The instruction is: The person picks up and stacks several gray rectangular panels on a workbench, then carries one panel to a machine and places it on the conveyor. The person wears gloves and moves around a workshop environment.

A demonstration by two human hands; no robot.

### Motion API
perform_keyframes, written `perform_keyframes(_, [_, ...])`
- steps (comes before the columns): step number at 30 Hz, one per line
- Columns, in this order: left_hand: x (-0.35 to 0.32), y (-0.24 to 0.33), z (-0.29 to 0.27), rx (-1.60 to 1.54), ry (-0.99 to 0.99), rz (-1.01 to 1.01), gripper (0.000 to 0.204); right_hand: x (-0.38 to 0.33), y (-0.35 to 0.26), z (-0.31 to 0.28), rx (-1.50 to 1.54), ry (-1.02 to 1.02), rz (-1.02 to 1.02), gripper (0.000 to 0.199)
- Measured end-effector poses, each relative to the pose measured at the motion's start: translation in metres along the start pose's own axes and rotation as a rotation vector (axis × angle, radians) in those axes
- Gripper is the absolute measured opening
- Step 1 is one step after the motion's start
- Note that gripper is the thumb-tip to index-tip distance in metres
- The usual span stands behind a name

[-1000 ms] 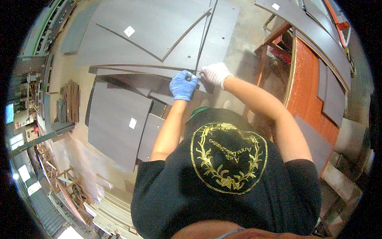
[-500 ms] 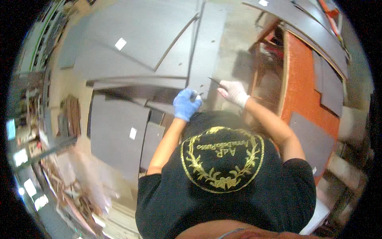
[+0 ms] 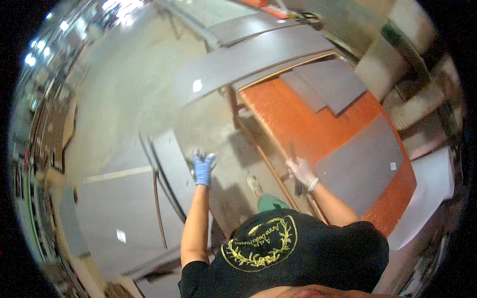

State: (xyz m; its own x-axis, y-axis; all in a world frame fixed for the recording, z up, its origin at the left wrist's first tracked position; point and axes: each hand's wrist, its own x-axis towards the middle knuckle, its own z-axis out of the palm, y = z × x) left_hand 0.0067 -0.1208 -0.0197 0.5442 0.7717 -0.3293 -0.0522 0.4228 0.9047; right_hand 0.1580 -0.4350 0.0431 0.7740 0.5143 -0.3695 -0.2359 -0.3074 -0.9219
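Note:
My left hand (image 3: 202, 169), in a blue glove with pale fingertips, is held out over the floor beside a long grey strip (image 3: 171, 156). Its fingers are apart and I see nothing in them. A white glove covers my right hand (image 3: 303, 175), which is closed at the near left edge of the orange-topped table (image 3: 278, 116). From its grip sticks out a thin dark tool (image 3: 292, 150), blurred, its exact kind unclear. Just right of that hand a grey sheet (image 3: 355, 161) with a small white label lies on the orange top.
Smaller grey pieces (image 3: 328, 84) lie at the table's far end. Beyond it stretches a long grey panel (image 3: 258, 54) with a white label. Large grey sheets (image 3: 117, 208) are at lower left. A white sheet (image 3: 425, 191) stands out past the table's right side. My shoe (image 3: 254, 185) shows below.
My view has swung right, toward the orange table. My left hand has gone from pinched to spread fingers. My right hand, still around the dark tool, is now at the table edge.

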Motion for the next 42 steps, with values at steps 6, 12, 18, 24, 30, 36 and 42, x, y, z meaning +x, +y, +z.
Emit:
perform_keyframes(6, [0.174, 0.055, 0.074, -0.55, 0.183, -0.429, 0.068, 0.039, -0.029, -0.051, 0.245, 0.172, 0.156, 0.017])
perform_keyframes(12, [0.325, 0.037, 0.072, -0.643, 0.122, -0.181, 0.033, 0.109, -0.028, -0.147, -0.575, 0.434, -0.074, 0.034])
perform_keyframes(18, [0.312, 0.017, 0.17, -0.604, -0.169, -0.5, 0.037, 0.137, -0.055, -0.204, -1.1, 0.723, -0.06, 0.042])
perform_keyframes(24, [0.314, 0.007, 0.203, -0.566, -0.103, -0.443, 0.022, 0.197, -0.091, -0.179, -0.804, 0.542, -0.202, 0.046])
perform_keyframes(30, [0.249, 0.019, 0.208, -0.514, -0.134, -0.352, 0.02, 0.265, -0.13, -0.171, -0.751, 0.566, -0.144, 0.047])
perform_keyframes(36, [0.183, 0.0, 0.132, -0.524, -0.101, -0.381, 0.026, 0.313, -0.143, -0.201, -0.817, 0.621, -0.139, 0.048])
perform_keyframes(42, [0.188, 0.011, 0.046, -0.452, -0.132, -0.466, 0.035, 0.388, -0.186, -0.245, -1.072, 0.831, -0.187, 0.062])
